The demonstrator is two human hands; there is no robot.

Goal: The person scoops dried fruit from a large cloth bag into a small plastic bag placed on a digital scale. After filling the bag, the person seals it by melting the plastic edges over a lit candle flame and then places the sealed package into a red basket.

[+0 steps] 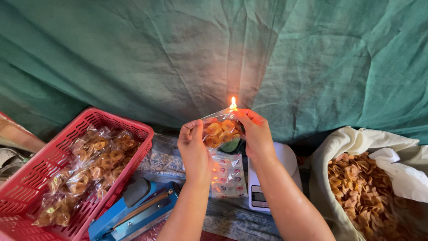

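Left hand (pixel 194 145) and right hand (pixel 255 134) pinched a clear plastic packet of golden chips (pixel 221 131). Its top edge met a small flame (pixel 232 103) above the hands, apparently for sealing.

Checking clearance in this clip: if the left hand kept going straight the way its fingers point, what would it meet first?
The left hand points up and away, gripping the clear bag of chips. Beyond its fingertips, the first thing would probably be the green cloth hanging behind; depth is unclear.

I can't see what feeds the flame (pixel 232 103); the clear chip packet (pixel 221 130) and my right hand (pixel 256 136) cover its source. The kitchen scale (pixel 267 178) sits half behind my right forearm. The red basket (pixel 113 117), blue heat sealer (pixel 133 209) and chip sack (pixel 356 143) run off frame.
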